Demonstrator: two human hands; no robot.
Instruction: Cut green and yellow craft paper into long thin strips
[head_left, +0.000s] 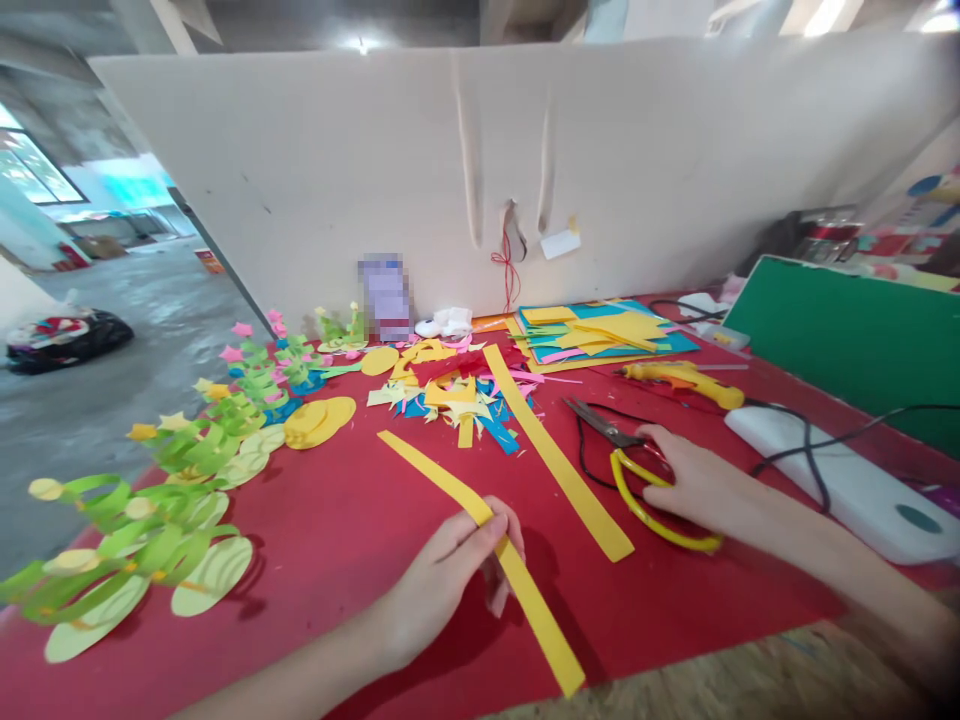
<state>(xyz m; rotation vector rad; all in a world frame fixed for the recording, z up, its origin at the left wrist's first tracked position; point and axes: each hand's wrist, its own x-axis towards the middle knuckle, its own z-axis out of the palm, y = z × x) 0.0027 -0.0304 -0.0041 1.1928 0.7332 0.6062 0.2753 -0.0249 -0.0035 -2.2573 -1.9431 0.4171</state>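
A long yellow paper strip is pinched between the thumb and fingers of my left hand, slanting across above the red tabletop. My right hand has its fingers closed on a handle of the yellow-handled scissors, whose dark blades point away to the left. Between my hands, a second yellow paper strip lies on the table. Beyond it is a heap of paper scraps in yellow, blue, pink and red.
Green curled paper plants on round bases line the left side, near yellow paper discs. A yellow glue gun, a white power strip with black cables, and stacked coloured sheets lie right and back. A white panel stands behind.
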